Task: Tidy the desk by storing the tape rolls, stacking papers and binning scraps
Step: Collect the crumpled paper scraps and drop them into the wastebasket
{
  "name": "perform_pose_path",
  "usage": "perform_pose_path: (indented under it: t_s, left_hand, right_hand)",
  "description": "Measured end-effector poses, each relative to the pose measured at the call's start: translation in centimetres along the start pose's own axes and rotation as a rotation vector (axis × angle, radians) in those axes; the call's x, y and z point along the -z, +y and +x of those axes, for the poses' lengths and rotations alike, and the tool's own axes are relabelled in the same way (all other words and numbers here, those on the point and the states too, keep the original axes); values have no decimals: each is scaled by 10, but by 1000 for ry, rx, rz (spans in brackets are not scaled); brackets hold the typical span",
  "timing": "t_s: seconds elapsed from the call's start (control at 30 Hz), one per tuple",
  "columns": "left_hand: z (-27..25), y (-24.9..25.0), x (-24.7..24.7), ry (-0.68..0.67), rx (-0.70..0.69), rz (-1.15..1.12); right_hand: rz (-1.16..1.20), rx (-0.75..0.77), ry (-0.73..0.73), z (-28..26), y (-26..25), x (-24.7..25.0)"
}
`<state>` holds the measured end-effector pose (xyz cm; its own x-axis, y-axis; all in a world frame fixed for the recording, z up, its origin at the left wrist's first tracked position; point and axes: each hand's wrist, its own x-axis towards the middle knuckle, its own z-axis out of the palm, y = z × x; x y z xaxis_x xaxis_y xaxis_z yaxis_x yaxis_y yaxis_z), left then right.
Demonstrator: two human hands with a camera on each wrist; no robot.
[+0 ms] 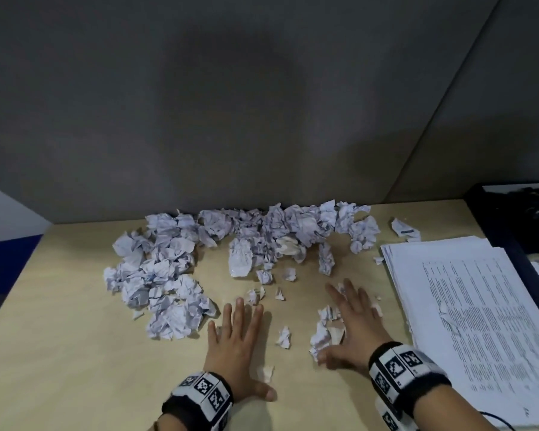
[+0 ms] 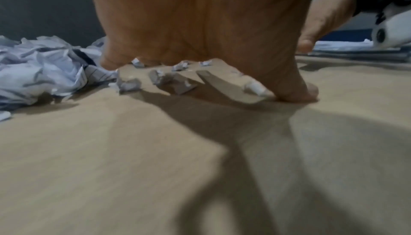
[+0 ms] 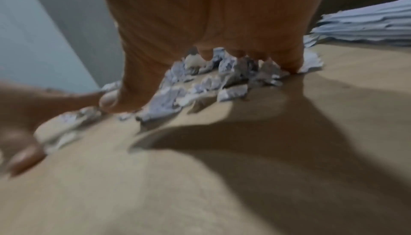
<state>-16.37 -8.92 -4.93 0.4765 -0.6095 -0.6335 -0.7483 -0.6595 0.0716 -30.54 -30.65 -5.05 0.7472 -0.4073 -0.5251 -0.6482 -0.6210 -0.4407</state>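
A wide heap of crumpled paper balls [image 1: 199, 253] lies across the back and left of the wooden desk [image 1: 75, 353]. Small torn scraps [image 1: 283, 335] are scattered in the middle. My left hand [image 1: 237, 334] lies flat on the desk with straight, spread fingers, holding nothing, and a small scrap [image 1: 265, 373] sits beside its thumb. My right hand [image 1: 352, 321] is flat too, its palm side against a clump of scraps [image 1: 324, 331]. In the right wrist view those scraps [image 3: 211, 77] bunch under the palm [image 3: 200, 19]. No tape rolls are in view.
A thick stack of printed papers [image 1: 479, 321] lies at the right, just beside my right hand. A dark tray [image 1: 511, 213] stands behind it at the far right. Grey partition walls [image 1: 262, 104] close the back of the desk. A torn piece [image 1: 403, 228] lies near the stack.
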Motion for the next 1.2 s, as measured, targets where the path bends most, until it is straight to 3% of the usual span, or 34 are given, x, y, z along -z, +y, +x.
perform_pose_path:
  t_s: [0.2, 0.4, 0.53, 0.63, 0.73, 0.83, 1.2]
  left_hand:
    - [21, -5, 6, 40, 22, 19]
    - [52, 6, 22, 124, -2, -87]
    - [43, 1, 32, 275, -24, -136]
    - [24, -25, 34, 396, 137, -218]
    - [12, -50, 22, 348, 369, -328]
    - [12, -58, 10, 307, 431, -435]
    - [29, -51, 5, 315, 197, -539]
  right_hand:
    - [-181, 30, -52, 19, -15, -8]
    - [-136, 133, -65, 52, -48, -10]
    - [-33, 126, 133, 58, -41, 1]
    - [-14, -15, 220, 53, -22, 9]
    - [42, -80, 112, 44, -22, 5]
    - [-100, 28, 46, 45, -37, -6]
    - [-499, 440, -62, 90, -104, -23]
